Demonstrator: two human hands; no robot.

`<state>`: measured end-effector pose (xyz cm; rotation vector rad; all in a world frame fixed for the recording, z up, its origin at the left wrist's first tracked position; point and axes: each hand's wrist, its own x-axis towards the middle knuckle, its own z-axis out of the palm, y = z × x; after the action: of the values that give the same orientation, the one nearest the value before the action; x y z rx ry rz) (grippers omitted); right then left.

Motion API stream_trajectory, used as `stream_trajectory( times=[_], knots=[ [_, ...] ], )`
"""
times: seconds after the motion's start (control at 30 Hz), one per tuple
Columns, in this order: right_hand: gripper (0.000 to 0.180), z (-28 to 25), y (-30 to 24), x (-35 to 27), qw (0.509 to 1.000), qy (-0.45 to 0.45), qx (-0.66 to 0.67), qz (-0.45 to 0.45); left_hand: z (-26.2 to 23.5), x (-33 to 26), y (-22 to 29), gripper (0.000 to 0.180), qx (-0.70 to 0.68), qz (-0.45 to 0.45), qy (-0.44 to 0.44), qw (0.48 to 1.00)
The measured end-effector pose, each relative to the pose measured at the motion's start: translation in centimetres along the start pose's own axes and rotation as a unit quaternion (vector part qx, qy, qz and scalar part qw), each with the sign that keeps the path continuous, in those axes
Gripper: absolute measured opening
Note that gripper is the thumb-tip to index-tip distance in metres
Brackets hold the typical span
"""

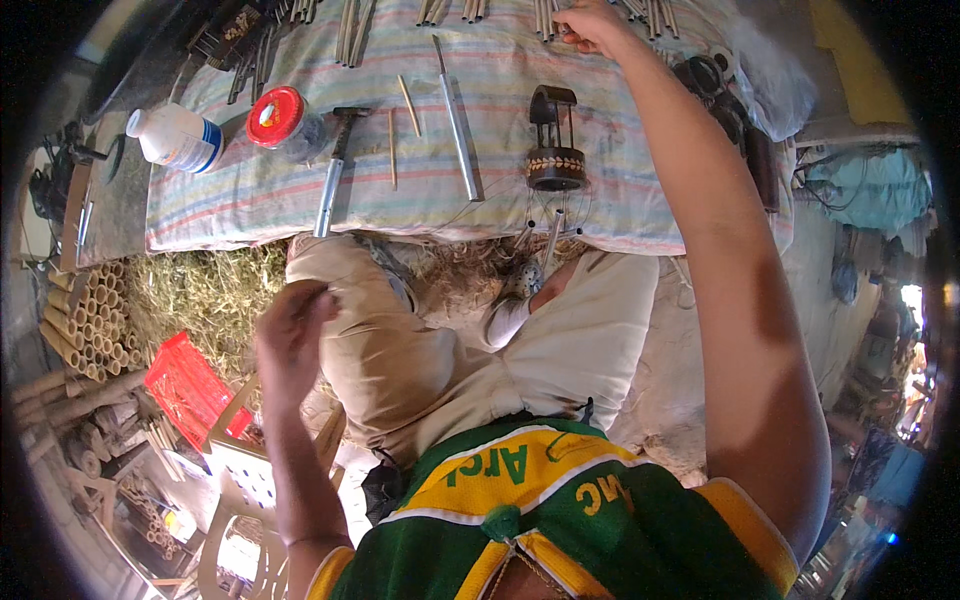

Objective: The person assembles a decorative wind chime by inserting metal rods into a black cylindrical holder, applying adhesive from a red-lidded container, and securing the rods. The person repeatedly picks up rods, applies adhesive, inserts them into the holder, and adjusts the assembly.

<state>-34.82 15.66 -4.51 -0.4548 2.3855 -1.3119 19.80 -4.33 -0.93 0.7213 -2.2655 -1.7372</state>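
The person wears a sleeveless green jersey (560,500) with yellow shoulder panels edged in white piping and yellow lettering across the chest. Below the jersey come pale beige trousers (450,350), creased over both thighs. Just beside the jersey's lower hem hangs what may be a small dark pouch (382,490). Both arms are bare.

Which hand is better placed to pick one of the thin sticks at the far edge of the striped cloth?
Right. The right hand is already stretched out over the thin sticks at the far edge of the striped cloth. The left hand hangs low by the knee, well short of them.
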Motion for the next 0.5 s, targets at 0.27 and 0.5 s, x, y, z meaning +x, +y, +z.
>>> stream_trajectory(
  times=[0.27,0.5],
  knots=[
    [0.037,-3.3,-1.5,-15.9,0.983,0.013,0.166,-0.078,13.8,2.8,-2.6,0.027,0.025,0.100,-0.131,0.986],
    [0.031,-2.3,0.0,-32.9,0.960,0.063,0.271,0.036,22.0,5.0,-3.7,0.030,0.063,0.079,-0.083,0.991]
  ],
)
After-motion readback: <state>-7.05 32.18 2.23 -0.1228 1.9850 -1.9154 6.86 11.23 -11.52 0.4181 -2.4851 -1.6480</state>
